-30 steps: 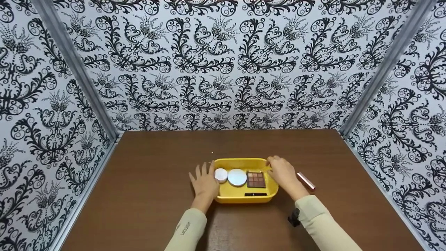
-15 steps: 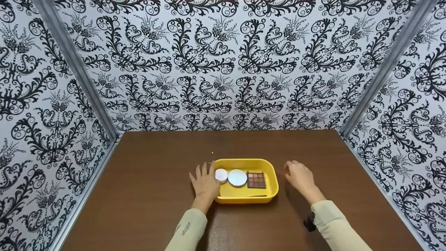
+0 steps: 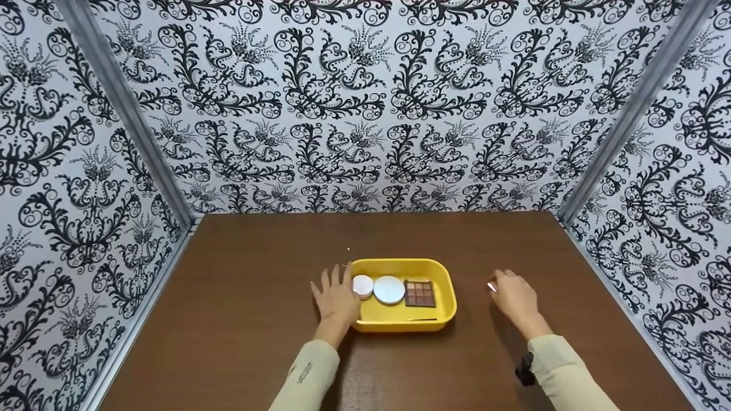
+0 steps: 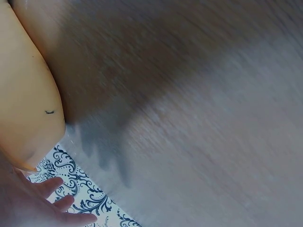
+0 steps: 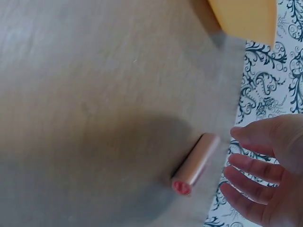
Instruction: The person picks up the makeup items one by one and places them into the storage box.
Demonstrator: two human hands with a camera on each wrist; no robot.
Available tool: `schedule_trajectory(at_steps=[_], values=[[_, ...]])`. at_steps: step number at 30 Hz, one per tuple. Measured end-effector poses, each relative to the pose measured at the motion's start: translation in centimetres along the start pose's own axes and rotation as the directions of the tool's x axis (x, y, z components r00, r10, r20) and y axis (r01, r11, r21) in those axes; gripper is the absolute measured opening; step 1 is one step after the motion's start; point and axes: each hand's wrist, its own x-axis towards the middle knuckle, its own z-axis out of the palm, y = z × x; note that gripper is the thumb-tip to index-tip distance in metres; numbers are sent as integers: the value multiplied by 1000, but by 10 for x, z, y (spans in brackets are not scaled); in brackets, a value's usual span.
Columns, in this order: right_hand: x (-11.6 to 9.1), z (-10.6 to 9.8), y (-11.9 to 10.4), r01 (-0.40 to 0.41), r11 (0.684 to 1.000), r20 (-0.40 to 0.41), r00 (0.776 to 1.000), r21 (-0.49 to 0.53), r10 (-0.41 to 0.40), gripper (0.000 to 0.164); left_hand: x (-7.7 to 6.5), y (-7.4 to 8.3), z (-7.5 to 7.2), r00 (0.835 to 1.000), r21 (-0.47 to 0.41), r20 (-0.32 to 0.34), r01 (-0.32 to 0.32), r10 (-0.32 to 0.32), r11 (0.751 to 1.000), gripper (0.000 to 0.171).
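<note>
My left hand (image 3: 337,299) rests against the left side of a yellow tray (image 3: 400,327), its fingers spread and fairly straight. The left wrist view shows the tray's outer wall (image 4: 28,90) beside those fingers. My right hand (image 3: 515,297) is over a rose-gold lipstick tube (image 5: 196,163) lying on the table right of the tray. In the right wrist view its thumb and fingers are apart, close to the tube but not closed round it. The tray holds two round white compacts, a smaller one (image 3: 362,286) and a larger one (image 3: 389,290), plus an eyeshadow palette (image 3: 420,294).
A thin dark stick (image 3: 424,319) lies along the tray's near inner wall, mostly hidden by the rim. The brown table (image 3: 257,257) reaches back to patterned walls (image 3: 365,142) on three sides.
My right hand has left the tray's right edge and moved right to the lipstick tube. The black stick in the tray has shifted toward the near wall. My left hand has stayed put.
</note>
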Motion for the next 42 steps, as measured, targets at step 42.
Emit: schedule_trajectory(at_steps=[42], values=[[7, -22, -41, 48, 982, -104, 994, 181, -29, 25, -1, -1, 2, 1000, -48, -21, -21, 20, 999, 64]])
